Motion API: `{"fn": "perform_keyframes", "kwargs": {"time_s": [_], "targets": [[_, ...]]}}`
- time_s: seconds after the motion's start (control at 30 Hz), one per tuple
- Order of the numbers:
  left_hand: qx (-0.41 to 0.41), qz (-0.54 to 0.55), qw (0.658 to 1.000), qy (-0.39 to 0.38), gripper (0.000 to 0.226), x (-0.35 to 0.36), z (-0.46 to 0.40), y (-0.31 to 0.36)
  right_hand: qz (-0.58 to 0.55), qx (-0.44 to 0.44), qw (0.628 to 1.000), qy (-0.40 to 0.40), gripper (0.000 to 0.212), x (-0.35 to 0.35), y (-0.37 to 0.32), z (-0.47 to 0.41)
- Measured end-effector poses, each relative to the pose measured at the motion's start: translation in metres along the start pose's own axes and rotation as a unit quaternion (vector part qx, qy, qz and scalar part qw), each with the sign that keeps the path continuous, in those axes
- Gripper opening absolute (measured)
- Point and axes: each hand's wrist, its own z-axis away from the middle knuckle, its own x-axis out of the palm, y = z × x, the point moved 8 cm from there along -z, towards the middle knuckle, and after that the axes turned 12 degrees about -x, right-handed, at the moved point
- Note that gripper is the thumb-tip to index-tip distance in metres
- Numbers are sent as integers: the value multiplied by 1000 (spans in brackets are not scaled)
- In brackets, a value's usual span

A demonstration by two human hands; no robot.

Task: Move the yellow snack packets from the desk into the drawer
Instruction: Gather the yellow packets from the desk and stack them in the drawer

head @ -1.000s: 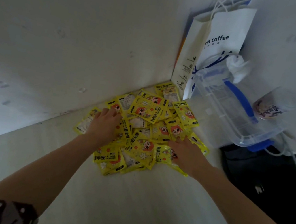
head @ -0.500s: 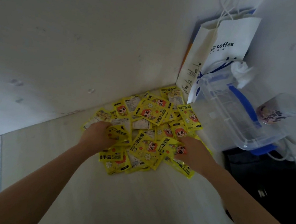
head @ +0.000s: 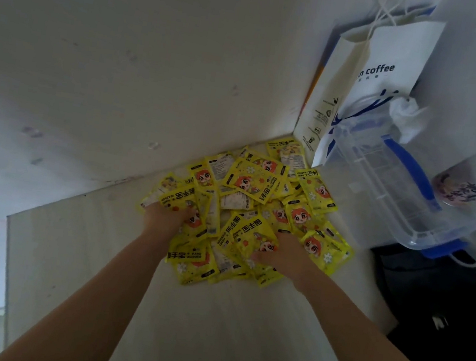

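A heap of several yellow snack packets [head: 256,183] with a red cartoon face lies on the pale desk [head: 208,330], pushed into the corner against the wall. My left hand [head: 163,218] grips a bunch of packets at the heap's left side, one packet standing up over its fingers. My right hand [head: 287,257] grips packets at the heap's near right, its fingers curled into them. More packets lie loose beyond and under both hands. No drawer is in view.
A white paper coffee bag [head: 378,77] stands in the corner. Beside it a clear plastic box with blue handle [head: 390,187] leans on the right, a printed cup [head: 461,189] behind it. A black bag [head: 443,304] lies at the right with white cables.
Both hands have curled tighter into the heap and bunched packets together; packets now stand up over the fingers. The camera has dropped slightly nearer.
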Motion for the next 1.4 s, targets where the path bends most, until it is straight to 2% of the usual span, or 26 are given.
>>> {"fn": "perform_keyframes", "kwargs": {"time_s": [0.1,0.3,0.5,0.63,0.7,0.83,0.93,1.07,1.23,1.4], "targets": [[24,-94,994,43,26,5,0,7,38,-3,999,-5,51,3,1,-6],[66,-167,980,79,25,18,5,12,171,-14,985,14,47,9,2,-11],[45,-162,982,90,35,19,7,7,232,1,973,19,52,22,3,-11],[55,-154,984,78,25,22,10,5,246,6,969,36,62,22,3,-7],[64,-135,987,64,18,22,12,5,260,-5,965,37,61,24,3,-4],[67,-126,988,57,24,14,19,2,297,-28,953,53,54,27,2,4],[69,-124,988,55,23,4,19,-4,290,-34,955,53,60,28,1,5],[85,-128,987,43,22,-3,22,-14,219,-17,974,55,73,24,6,2],[66,-105,992,33,16,-11,24,-28,134,-47,988,62,57,19,5,3],[72,-84,994,9,21,-16,35,-44,94,-58,991,79,58,14,6,21]]}}
